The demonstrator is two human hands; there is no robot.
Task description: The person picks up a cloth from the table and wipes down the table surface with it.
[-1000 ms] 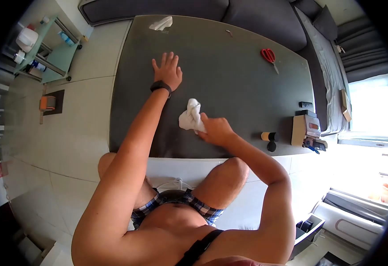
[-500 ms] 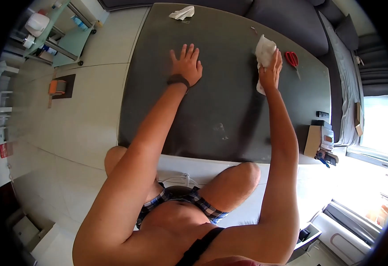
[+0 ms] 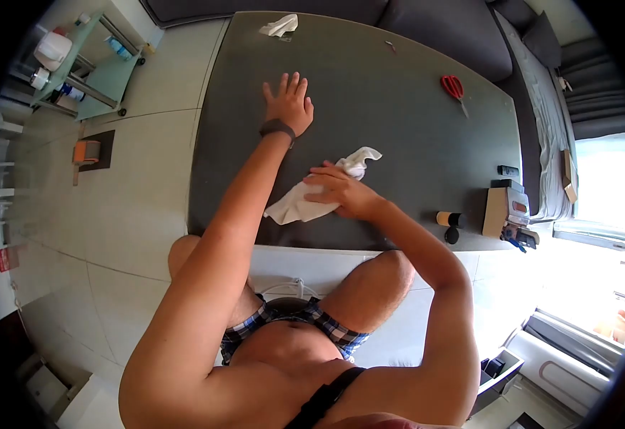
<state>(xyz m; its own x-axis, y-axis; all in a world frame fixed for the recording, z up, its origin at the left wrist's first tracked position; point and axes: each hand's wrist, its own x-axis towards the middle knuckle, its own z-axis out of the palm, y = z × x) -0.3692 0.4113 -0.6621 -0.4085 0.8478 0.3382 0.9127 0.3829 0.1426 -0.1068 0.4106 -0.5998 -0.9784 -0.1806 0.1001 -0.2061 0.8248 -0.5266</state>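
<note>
My left hand (image 3: 289,109) lies flat on the dark tabletop (image 3: 234,171), its fingers spread and nothing under it that I can see. Near the front of the table, my right hand (image 3: 341,191) presses down on a crumpled white cloth (image 3: 299,205). Its fingers lie across the middle of the cloth, holding it against the surface. One end of the cloth sticks out towards my body on the left, the other beyond the fingertips on the right. Part of the cloth is hidden beneath the palm.
Another crumpled white cloth (image 3: 281,26) lies at the far edge. Red-handled scissors (image 3: 454,89) rest at the right. Near the front right corner are a small cylinder (image 3: 449,219), a round dark lid (image 3: 452,235), a black remote (image 3: 508,171) and a box (image 3: 497,211). A sofa (image 3: 441,36) borders the far side.
My right hand has swept the cloth from the table's right side leftwards and nearer to my body. The small cylinder and lid now show where my forearm was. My left hand stays planted.
</note>
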